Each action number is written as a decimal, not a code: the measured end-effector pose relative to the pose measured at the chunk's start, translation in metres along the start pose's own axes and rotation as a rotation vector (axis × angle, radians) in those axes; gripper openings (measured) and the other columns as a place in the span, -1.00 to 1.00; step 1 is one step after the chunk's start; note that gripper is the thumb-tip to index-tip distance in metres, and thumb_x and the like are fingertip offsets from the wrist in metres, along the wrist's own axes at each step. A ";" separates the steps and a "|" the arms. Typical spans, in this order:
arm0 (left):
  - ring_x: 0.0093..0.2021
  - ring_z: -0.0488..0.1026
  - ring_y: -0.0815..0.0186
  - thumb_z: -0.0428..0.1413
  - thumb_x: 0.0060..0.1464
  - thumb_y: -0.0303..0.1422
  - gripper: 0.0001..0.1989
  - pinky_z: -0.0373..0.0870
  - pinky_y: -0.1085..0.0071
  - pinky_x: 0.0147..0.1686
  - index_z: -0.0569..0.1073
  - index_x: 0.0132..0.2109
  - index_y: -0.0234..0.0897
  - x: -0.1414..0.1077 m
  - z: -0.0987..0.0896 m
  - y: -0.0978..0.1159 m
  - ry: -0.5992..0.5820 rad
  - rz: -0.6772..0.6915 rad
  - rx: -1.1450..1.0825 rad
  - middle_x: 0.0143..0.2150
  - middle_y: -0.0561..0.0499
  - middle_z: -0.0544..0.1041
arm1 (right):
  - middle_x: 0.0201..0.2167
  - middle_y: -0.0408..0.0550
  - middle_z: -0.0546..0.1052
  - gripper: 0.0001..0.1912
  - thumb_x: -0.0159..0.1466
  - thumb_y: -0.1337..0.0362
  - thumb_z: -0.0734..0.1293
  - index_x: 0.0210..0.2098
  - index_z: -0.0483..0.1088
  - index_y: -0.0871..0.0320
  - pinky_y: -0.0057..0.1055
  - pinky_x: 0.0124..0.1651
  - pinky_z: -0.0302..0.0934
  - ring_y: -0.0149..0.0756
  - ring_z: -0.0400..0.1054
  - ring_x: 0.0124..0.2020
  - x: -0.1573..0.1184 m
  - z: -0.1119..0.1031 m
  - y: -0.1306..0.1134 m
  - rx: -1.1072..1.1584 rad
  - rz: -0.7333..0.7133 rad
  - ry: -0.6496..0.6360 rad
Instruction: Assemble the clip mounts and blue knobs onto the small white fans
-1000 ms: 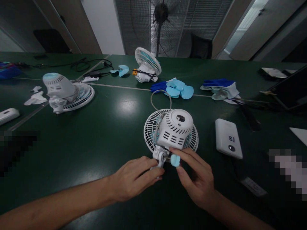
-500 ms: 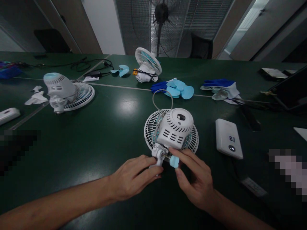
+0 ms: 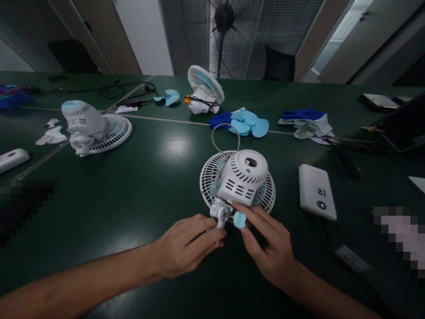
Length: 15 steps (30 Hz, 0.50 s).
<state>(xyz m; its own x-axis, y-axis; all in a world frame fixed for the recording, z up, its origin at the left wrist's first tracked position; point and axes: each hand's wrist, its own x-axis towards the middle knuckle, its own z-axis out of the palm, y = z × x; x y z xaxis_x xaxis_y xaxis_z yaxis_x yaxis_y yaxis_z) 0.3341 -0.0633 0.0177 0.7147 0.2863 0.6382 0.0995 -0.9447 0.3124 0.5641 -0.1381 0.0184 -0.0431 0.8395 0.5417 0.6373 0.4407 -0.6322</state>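
Note:
A white fan (image 3: pixel 244 175) lies face down on its round grille in front of me, its vented motor housing upward. At its near end is a white clamp (image 3: pixel 219 212), crossed by a threaded screw that ends in a light-blue knob (image 3: pixel 239 219). My left hand (image 3: pixel 187 246) is closed on the clamp's lower part, fingertips wrapped round it. On the other side, my right hand (image 3: pixel 270 248) has its thumb against the knob's lower edge and its index finger stretched just above, towards the housing. The remaining right fingers are partly hidden.
Two more white fans stand on the green table (image 3: pixel 149 186), one at left (image 3: pixel 86 126) and one at the back (image 3: pixel 204 91). Light-blue blades (image 3: pixel 249 122), blue-and-white gloves (image 3: pixel 305 122) and a white power bank (image 3: pixel 318 192) lie around.
The light-blue knob has turned and sits slightly higher and further left, close to the clamp. My right fingers have shifted slightly with it; my left hand stays put.

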 end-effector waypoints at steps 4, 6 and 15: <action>-0.14 0.58 0.21 0.18 0.31 -0.52 -0.76 0.63 0.33 -0.24 0.47 0.09 -0.44 -0.001 0.000 -0.001 0.001 0.009 -0.002 -0.08 -0.22 0.59 | -0.11 0.01 0.61 -0.54 0.42 0.43 0.25 0.28 0.38 0.07 -0.38 -0.26 0.48 -0.29 0.57 -0.22 -0.003 0.000 0.003 0.021 0.006 -0.001; -0.14 0.58 0.21 0.17 0.31 -0.53 -0.77 0.63 0.33 -0.24 0.47 0.08 -0.45 -0.001 0.000 -0.001 0.007 0.013 0.000 -0.08 -0.22 0.59 | -0.11 -0.01 0.61 -0.60 0.42 0.45 0.27 0.19 0.44 0.05 -0.37 -0.20 0.48 -0.29 0.57 -0.18 -0.002 0.000 0.004 0.031 0.007 -0.005; -0.14 0.56 0.23 0.17 0.32 -0.49 -0.78 0.62 0.35 -0.22 0.47 0.09 -0.42 0.000 0.000 0.000 -0.016 -0.034 0.013 -0.06 -0.19 0.58 | -0.19 -0.05 0.61 -0.67 0.37 0.51 0.26 0.07 0.42 0.13 -0.40 -0.25 0.42 -0.32 0.55 -0.23 0.001 0.003 -0.003 -0.063 -0.084 0.022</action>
<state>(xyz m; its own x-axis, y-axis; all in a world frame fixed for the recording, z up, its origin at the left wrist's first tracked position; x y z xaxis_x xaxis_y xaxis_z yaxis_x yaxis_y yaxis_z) 0.3341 -0.0634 0.0181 0.7217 0.3157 0.6160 0.1329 -0.9366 0.3243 0.5598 -0.1373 0.0194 -0.0821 0.7931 0.6035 0.6792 0.4877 -0.5485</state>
